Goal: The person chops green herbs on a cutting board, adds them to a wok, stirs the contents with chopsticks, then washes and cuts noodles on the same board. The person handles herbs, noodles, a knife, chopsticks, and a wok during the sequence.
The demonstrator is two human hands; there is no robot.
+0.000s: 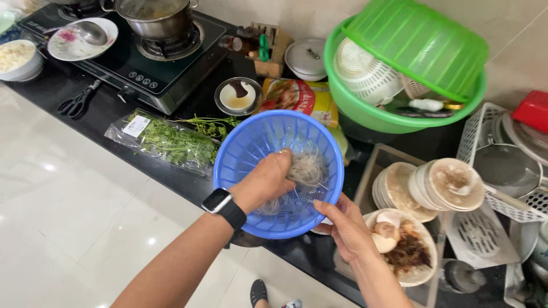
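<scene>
A blue plastic colander (251, 145) is tilted over the black counter edge. My right hand (342, 225) grips its near rim from below. My left hand (267, 181), with a black smartwatch on the wrist, reaches inside the colander. Its fingers are closed on a clump of thin translucent noodles (307, 169). More strands lie against the bottom of the colander.
A bag of green herbs (168, 141) lies left of the colander. Behind are a stove with a steel pot (153, 17), scissors (77, 102), a small sauce dish (238, 96) and green basins (411, 68). Dirty plates (425, 191) fill the sink at right.
</scene>
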